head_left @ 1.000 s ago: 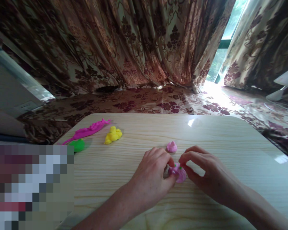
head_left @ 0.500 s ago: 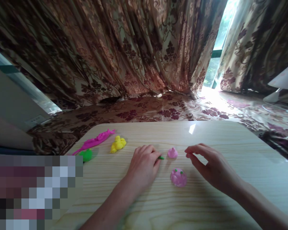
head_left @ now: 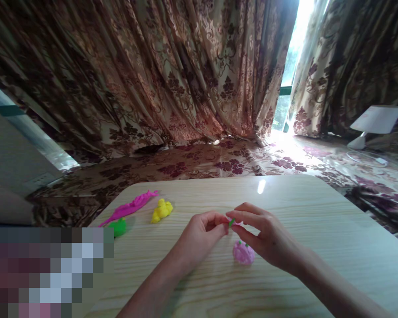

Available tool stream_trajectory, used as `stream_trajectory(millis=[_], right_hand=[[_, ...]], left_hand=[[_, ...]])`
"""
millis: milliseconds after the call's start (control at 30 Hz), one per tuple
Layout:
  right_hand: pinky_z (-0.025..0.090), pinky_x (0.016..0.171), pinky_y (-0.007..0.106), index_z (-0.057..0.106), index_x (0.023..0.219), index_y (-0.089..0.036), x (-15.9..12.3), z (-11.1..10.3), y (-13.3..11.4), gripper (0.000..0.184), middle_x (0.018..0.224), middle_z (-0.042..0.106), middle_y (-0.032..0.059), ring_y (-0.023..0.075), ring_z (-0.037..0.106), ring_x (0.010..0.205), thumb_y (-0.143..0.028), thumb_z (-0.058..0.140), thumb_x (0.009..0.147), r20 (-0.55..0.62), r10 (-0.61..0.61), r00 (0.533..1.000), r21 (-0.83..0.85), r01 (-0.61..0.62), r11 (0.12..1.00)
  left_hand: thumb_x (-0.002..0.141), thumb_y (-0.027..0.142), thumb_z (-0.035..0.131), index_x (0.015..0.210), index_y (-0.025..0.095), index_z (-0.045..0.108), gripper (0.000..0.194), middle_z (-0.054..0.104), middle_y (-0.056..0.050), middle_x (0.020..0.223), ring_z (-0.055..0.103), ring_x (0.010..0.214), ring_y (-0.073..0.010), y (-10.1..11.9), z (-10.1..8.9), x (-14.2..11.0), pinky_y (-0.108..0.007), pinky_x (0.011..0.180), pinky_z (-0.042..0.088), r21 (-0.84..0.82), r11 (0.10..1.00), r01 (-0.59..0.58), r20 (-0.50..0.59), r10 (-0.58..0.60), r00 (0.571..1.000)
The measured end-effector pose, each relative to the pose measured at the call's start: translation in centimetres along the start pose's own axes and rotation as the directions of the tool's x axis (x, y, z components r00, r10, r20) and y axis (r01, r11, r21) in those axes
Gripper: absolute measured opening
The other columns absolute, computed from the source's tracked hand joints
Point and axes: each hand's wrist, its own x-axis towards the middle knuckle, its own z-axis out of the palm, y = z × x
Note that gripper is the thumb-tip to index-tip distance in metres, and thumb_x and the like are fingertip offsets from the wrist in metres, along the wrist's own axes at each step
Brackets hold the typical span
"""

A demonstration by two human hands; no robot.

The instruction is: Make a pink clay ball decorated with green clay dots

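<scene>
A small green strip of modelling clay (head_left: 231, 222) is between the fingertips of both hands. My left hand (head_left: 200, 234) pinches at its left side, thumb and index finger together. From the right, the thumb and index fingertips of my right hand (head_left: 265, 229) close around the same strip. A bit of pink clay shows just behind it, mostly hidden by the fingers. Below the hands a round pink clay lump (head_left: 243, 253) rests on the table, with two small green dots on its upper part.
On the left of the wooden table (head_left: 192, 291) lie a long magenta clay piece (head_left: 129, 206), a yellow clay lump (head_left: 162, 210) and a green clay lump (head_left: 118, 227). A blurred patch covers the lower left. Behind are patterned curtains (head_left: 185, 79) and a white lamp (head_left: 374, 120).
My right hand has moved left to meet my left hand at the green strip. My left hand has shifted slightly right. The small pink lump is now mostly covered by the fingers.
</scene>
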Motion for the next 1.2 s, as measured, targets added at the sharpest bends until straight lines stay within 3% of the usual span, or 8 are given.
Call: stream_trajectory(millis=[200, 333, 567, 833, 933, 1067, 1133, 1200], right_hand=[[0.046, 0.065, 0.025, 0.065, 0.095, -0.020, -0.1, 0.2, 0.0, 0.017, 0.085, 0.061, 0.0038, 0.0137, 0.059, 0.074, -0.013, 0.053, 0.086, -0.049, 0.008, 0.999, 0.045, -0.006, 0.999], [0.046, 0.066, 0.024, 0.065, 0.097, -0.021, -0.3, 0.2, -0.1, 0.018, 0.089, 0.061, 0.0039, 0.0136, 0.059, 0.076, -0.013, 0.053, 0.086, -0.026, -0.009, 1.000, 0.046, 0.010, 0.999], [0.044, 0.068, 0.025, 0.065, 0.088, -0.022, -0.6, 0.1, -0.5, 0.017, 0.086, 0.061, 0.0020, 0.0129, 0.058, 0.076, -0.014, 0.051, 0.089, -0.002, -0.023, 1.000, 0.033, 0.024, 0.999], [0.045, 0.063, 0.025, 0.063, 0.081, -0.019, -0.6, 0.7, -0.6, 0.013, 0.076, 0.061, 0.0014, 0.0129, 0.057, 0.068, -0.012, 0.053, 0.086, -0.095, 0.053, 0.994, 0.154, -0.038, 0.987], [0.044, 0.062, 0.025, 0.062, 0.080, -0.019, -0.5, 0.6, -0.5, 0.012, 0.074, 0.059, 0.0008, 0.0130, 0.056, 0.068, -0.013, 0.053, 0.086, -0.164, 0.096, 0.982, 0.170, -0.068, 0.983], [0.045, 0.063, 0.025, 0.062, 0.084, -0.019, -0.2, -0.2, 0.3, 0.008, 0.082, 0.059, 0.0019, 0.0137, 0.057, 0.073, -0.017, 0.055, 0.086, -0.343, 0.186, 0.921, 0.223, -0.112, 0.968], [0.046, 0.063, 0.025, 0.064, 0.088, -0.020, -0.3, -0.4, 0.8, 0.009, 0.086, 0.060, 0.0028, 0.0148, 0.057, 0.077, -0.018, 0.056, 0.086, -0.324, 0.197, 0.925, 0.241, -0.121, 0.963], [0.046, 0.064, 0.025, 0.065, 0.091, -0.021, -0.5, -0.3, 1.2, 0.011, 0.086, 0.061, 0.0026, 0.0153, 0.058, 0.078, -0.018, 0.057, 0.085, -0.260, 0.207, 0.943, 0.252, -0.140, 0.958]], left_hand=[[0.081, 0.026, 0.053, 0.072, 0.013, 0.063, 0.018, 0.060, 0.000, 0.071, 0.050, 0.072, -0.0125, 0.7, -0.1, -0.3, -0.024, 0.070, 0.036, -0.081, 0.996, 0.040, 0.064, -0.035, 0.997], [0.078, 0.027, 0.059, 0.076, 0.013, 0.063, 0.014, 0.059, 0.001, 0.072, 0.048, 0.070, -0.0112, 0.7, -0.1, -0.5, -0.023, 0.067, 0.035, -0.133, 0.987, 0.094, 0.069, -0.085, 0.994], [0.081, 0.029, 0.057, 0.067, 0.012, 0.060, 0.022, 0.056, 0.001, 0.068, 0.048, 0.071, -0.0109, 0.5, 0.0, -0.4, -0.023, 0.073, 0.035, -0.199, 0.977, 0.083, 0.109, -0.062, 0.992], [0.081, 0.030, 0.055, 0.071, 0.013, 0.060, 0.020, 0.058, -0.001, 0.071, 0.050, 0.074, -0.0129, 0.5, 0.3, -0.6, -0.026, 0.076, 0.037, -0.300, 0.945, 0.128, 0.158, -0.083, 0.984], [0.080, 0.027, 0.053, 0.068, 0.014, 0.057, 0.018, 0.056, 0.000, 0.068, 0.048, 0.070, -0.0112, 0.5, 0.5, -0.5, -0.024, 0.070, 0.036, -0.197, 0.975, 0.103, 0.094, -0.086, 0.992], [0.077, 0.024, 0.052, 0.070, 0.016, 0.055, 0.011, 0.053, 0.003, 0.066, 0.044, 0.061, -0.0099, -0.3, 0.1, -0.1, -0.022, 0.057, 0.031, 0.087, 0.992, 0.089, -0.040, -0.086, 0.995], [0.075, 0.021, 0.052, 0.073, 0.018, 0.056, 0.006, 0.055, 0.002, 0.068, 0.047, 0.063, -0.0114, -1.1, -0.4, 0.2, -0.023, 0.058, 0.032, 0.296, 0.954, 0.052, -0.129, -0.014, 0.992], [0.073, 0.016, 0.052, 0.073, 0.019, 0.057, 0.005, 0.056, 0.002, 0.068, 0.049, 0.065, -0.0129, -1.9, -0.8, 0.4, -0.024, 0.061, 0.032, 0.535, 0.843, 0.050, -0.204, 0.071, 0.976]])
